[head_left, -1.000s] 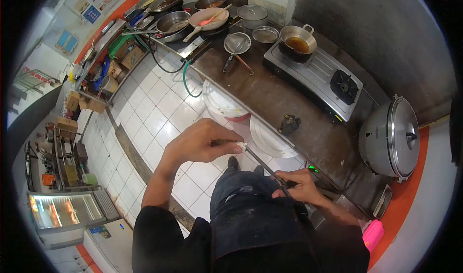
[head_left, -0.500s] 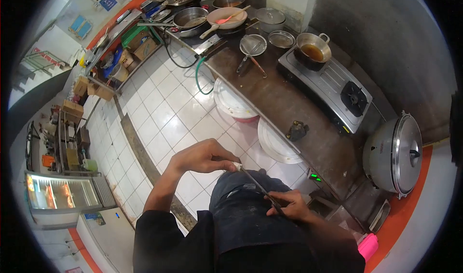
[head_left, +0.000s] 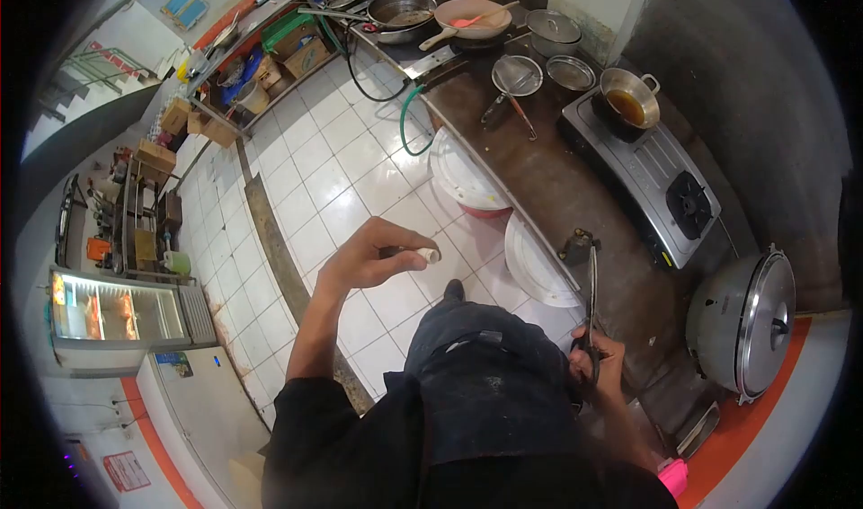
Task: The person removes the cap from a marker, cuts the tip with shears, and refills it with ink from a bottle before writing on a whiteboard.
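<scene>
My right hand (head_left: 600,365) was closed around the dark handle end of a long, thin, dark metal tool (head_left: 591,293), low by my hip and just beside the edge of the brown, worn steel counter (head_left: 548,181). The tool's long axis ran almost straight up the frame, away from my body. Its tip pointed at a small black lumpy object (head_left: 578,242) on the counter edge and ended just beside it; I could not tell whether they touched.

My left hand (head_left: 364,262) was out in front over the white tiled floor (head_left: 342,177), well apart from the right. Its thumb and fingertips pinched a small white cylindrical cap (head_left: 430,256) in a narrow grip. The cap lay roughly level, its free end pointing right towards the counter and the round white lid (head_left: 535,266) under it.
</scene>
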### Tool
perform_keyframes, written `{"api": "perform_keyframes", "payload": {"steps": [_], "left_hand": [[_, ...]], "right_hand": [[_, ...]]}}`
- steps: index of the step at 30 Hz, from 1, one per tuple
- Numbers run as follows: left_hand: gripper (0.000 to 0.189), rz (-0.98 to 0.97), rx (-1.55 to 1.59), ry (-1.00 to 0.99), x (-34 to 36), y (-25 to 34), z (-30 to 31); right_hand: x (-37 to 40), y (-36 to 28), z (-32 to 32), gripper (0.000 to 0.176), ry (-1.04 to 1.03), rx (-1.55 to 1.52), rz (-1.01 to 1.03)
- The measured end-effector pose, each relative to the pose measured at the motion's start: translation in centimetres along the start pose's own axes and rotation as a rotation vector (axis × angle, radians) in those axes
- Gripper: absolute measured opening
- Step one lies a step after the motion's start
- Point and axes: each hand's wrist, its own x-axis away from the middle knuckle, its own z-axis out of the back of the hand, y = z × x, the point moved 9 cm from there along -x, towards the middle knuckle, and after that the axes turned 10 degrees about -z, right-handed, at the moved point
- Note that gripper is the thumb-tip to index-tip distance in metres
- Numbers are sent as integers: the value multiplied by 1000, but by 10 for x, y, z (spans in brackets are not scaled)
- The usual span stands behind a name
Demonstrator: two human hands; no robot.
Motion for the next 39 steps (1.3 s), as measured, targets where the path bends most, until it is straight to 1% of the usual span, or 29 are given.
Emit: {"api": "perform_keyframes", "payload": {"steps": [1,3,4,6,7,9,10,13,16,19,22,25,27,31,32,34,37,39], "left_hand": [[25,18,-19,5,0,-2,1],[24,-65,-119,53,-8,8,1],[24,-107,-165,74,-12,14,-1],[22,-75,-290,15,-22,29,-8],[21,-61,-348,-16,-28,36,-12],[23,-131,-400,14,-36,49,-16],[24,-163,-427,34,-38,55,-18],[30,-191,-501,24,-43,68,-21],[33,-242,-567,37,-46,79,-25],[35,-261,-620,54,-48,84,-27],[34,-224,-586,120,-47,83,-26],[32,-194,-599,132,-46,81,-31],[31,-193,-607,138,-46,81,-34],[30,-213,-630,147,-49,85,-40],[30,-218,-624,164,-49,86,-40],[29,-230,-615,199,-48,86,-40],[27,-236,-614,270,-47,88,-42],[28,-218,-591,250,-46,84,-44]], "right_hand": [[-3,0,3,41,21,85,-19],[-9,0,13,47,67,250,-48],[-9,-20,6,50,59,445,102],[-2,-69,-18,57,51,831,398],[-1,-83,-24,60,35,860,390],[1,-108,-40,65,0,922,375],[1,-116,-42,60,13,979,393],[6,-135,-55,60,-22,1063,475],[6,-144,-61,58,-92,1054,451],[5,-149,-64,51,-129,1019,444],[5,-151,-64,47,-126,990,434],[4,-146,-60,57,-124,1001,475],[6,-149,-62,49,-143,1025,451],[5,-147,-62,46,-189,967,368],[5,-146,-62,46,-192,959,372],[5,-140,-61,52,-200,942,381],[5,-135,-60,50,-216,914,388],[7,-133,-60,48,-216,913,419]]}}
